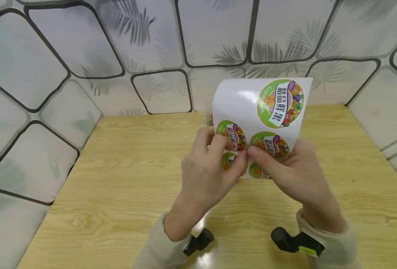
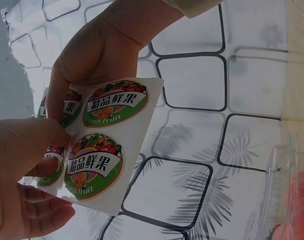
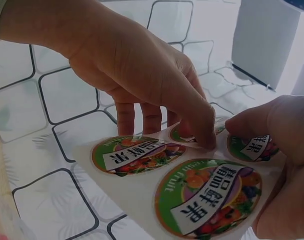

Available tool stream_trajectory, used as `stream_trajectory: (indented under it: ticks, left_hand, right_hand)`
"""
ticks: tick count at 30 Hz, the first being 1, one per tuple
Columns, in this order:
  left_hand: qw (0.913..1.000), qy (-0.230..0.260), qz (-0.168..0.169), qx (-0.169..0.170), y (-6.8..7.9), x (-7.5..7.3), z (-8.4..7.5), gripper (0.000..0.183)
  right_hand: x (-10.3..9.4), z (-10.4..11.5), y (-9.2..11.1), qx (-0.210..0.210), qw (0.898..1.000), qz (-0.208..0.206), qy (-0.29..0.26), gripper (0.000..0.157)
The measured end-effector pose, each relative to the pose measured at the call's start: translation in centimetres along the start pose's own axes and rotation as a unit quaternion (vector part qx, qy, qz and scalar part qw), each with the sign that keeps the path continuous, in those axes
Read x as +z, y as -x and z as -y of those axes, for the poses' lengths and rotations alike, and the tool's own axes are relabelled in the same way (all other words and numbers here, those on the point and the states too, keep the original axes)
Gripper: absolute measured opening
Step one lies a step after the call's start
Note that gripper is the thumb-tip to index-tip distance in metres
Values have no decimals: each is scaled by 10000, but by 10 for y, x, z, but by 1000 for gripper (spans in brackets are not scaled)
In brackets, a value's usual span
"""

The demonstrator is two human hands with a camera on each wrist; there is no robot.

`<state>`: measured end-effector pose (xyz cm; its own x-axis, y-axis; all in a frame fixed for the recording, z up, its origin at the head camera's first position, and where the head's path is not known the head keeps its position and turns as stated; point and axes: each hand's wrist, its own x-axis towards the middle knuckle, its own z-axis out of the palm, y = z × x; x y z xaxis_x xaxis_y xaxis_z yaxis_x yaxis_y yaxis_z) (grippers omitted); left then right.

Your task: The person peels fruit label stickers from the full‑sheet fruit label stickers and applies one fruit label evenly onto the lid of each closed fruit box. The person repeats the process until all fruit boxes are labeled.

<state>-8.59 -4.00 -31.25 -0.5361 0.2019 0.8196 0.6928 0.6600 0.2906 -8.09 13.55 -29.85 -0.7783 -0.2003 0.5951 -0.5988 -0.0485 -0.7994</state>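
Both hands hold a glossy white sheet of round fruit stickers [image 1: 235,97] up over the table, its top curving back. The stickers are green and orange with fruit pictures and a white banner. My right hand [image 1: 296,172] grips the sheet from the right, thumb on the front and the other fingers behind it. With thumb and index finger close together, my left hand [image 1: 202,172] pinches at the middle of the sheet, beside the right thumb tip. In the right wrist view, the left fingertips [image 3: 204,132] are at the edge of a sticker partly hidden behind them.
Behind the sheet stands a clear plastic box [image 1: 208,110] with something red inside, mostly hidden in the head view. The left wrist view shows the box's wall [image 2: 272,185] at its right edge. A wood-grain table [image 1: 117,179] meets a patterned backdrop [image 1: 165,91].
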Motion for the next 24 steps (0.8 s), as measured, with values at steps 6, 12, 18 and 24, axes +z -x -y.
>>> stream_trajectory:
  ticks: [6,12,18,24]
  left_hand:
    - [9997,-180,-156,-112,1,3,3,26]
    - [9995,-220,-205,-95,2,5,5,24]
    - [9993,-307,-214,-45,0,5,5,18]
    - [9990,-394,-232,-11,1,2,7,28]
  right_hand:
    - [2,-3,-2,262,9996,-43,88,28]
    - [3,-4,-1,438,9990,-120,17,28]
    - [3,-4,-2,269,9996,-77,65,28]
    - [4,-5,-1,185,9997,-40,170,32]
